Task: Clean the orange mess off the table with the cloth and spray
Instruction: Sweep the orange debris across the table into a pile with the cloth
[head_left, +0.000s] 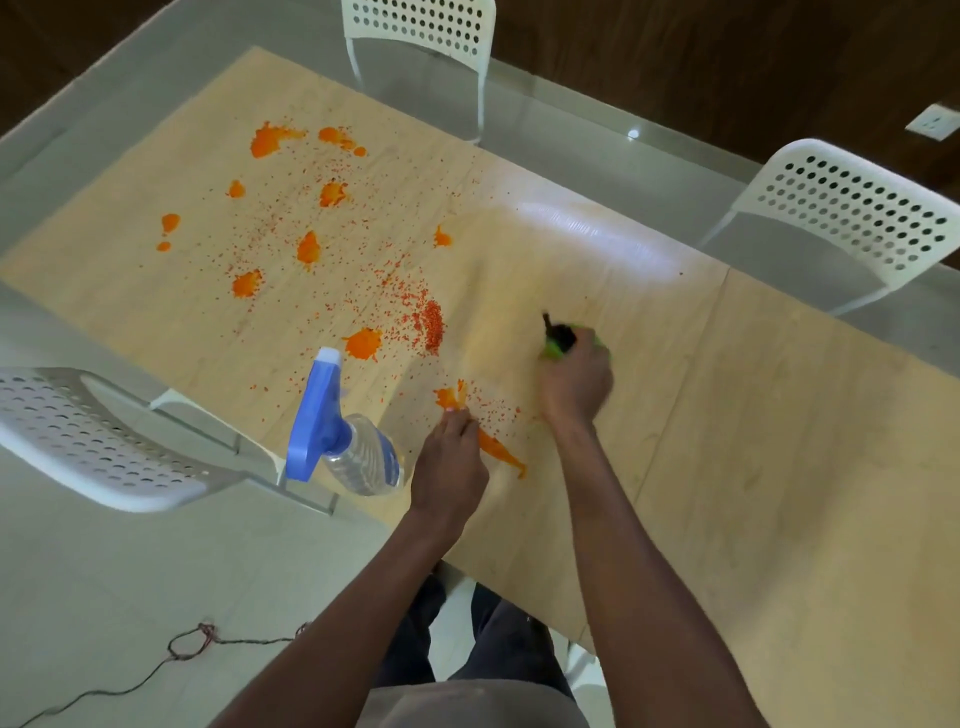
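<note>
Orange mess (332, 249) spreads left of the cloth (558, 340) bunched in my right hand (574, 382) grip, nearer my flat, empty left hand (449, 465) beside the spray bottle (340, 431).

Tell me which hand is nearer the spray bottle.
Left. The left hand rests on the table just right of the spray bottle; the right hand, gripping the cloth, is farther right.
</note>
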